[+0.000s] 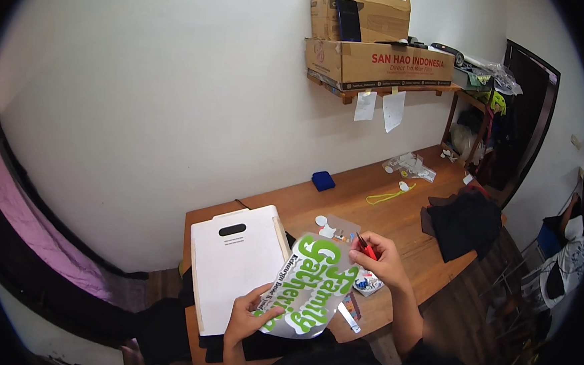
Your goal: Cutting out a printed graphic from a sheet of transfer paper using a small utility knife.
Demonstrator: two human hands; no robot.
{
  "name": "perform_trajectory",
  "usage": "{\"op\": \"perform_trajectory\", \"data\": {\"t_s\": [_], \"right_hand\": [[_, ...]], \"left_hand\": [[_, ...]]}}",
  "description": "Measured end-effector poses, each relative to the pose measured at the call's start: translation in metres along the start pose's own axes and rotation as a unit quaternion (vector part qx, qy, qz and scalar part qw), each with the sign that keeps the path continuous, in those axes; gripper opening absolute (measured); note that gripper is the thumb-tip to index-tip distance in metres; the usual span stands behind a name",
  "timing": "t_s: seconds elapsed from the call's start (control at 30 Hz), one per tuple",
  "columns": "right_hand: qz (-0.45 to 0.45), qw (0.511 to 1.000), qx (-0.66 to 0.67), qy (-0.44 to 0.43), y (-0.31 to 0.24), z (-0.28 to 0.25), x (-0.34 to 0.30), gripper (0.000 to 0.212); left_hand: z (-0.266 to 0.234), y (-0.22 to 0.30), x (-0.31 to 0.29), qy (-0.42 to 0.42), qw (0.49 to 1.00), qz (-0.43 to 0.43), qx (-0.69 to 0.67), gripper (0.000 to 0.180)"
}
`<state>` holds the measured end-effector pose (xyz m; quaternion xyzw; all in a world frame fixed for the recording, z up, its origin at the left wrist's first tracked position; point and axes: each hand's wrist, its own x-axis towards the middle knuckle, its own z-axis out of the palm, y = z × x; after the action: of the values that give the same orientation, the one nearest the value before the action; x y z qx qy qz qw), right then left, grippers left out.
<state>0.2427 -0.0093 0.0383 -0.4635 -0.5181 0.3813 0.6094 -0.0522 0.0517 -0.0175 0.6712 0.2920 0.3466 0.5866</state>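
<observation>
My left hand (252,316) is closed on the lower left edge of a clear film sheet (326,278) printed with large green and white lettering and smaller black lettering. The thumb lies over the print. At the sheet's upper right edge, my right hand (384,256) is closed round a small red tool (367,248) with a dark pointed tip. Its exact kind is hidden by the fingers. Both hands hold the sheet tilted above the table's front edge. Just left of it lies a white flat-topped device (233,266) with a dark oval handle slot.
Film scraps and cut-out prints (342,229) lie behind and beneath the sheet on the wooden table (284,202). Farther back are a folded blue cloth (323,180), a yellow cord (388,196) and clear plastic pieces (410,166). Black fabric (467,223) is heaped at right. Cardboard boxes (393,65) fill a wall shelf.
</observation>
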Motion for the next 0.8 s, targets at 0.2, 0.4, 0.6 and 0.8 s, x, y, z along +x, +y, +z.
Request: {"op": "perform_trajectory", "data": {"t_s": [0.2,0.4,0.6,0.8], "right_hand": [[-0.001,0.998,0.002,-0.069,-0.003,-0.009,0.023,0.024],[0.061,0.988,-0.038,-0.134,-0.004,-0.012,0.023,0.024],[0.042,0.998,-0.007,0.037,0.014,-0.016,0.015,0.022],[-0.005,0.993,0.026,0.114,0.028,-0.012,-0.006,0.025]], "left_hand": [[-0.004,-0.003,0.01,-0.055,0.998,0.004,0.009,0.049],[0.004,0.022,0.017,-0.069,0.994,-0.025,0.086,0.052],[0.027,-0.008,0.021,0.181,0.95,0.002,-0.253,0.055],[0.053,-0.014,0.019,0.251,0.937,0.071,-0.234,0.054]]}}
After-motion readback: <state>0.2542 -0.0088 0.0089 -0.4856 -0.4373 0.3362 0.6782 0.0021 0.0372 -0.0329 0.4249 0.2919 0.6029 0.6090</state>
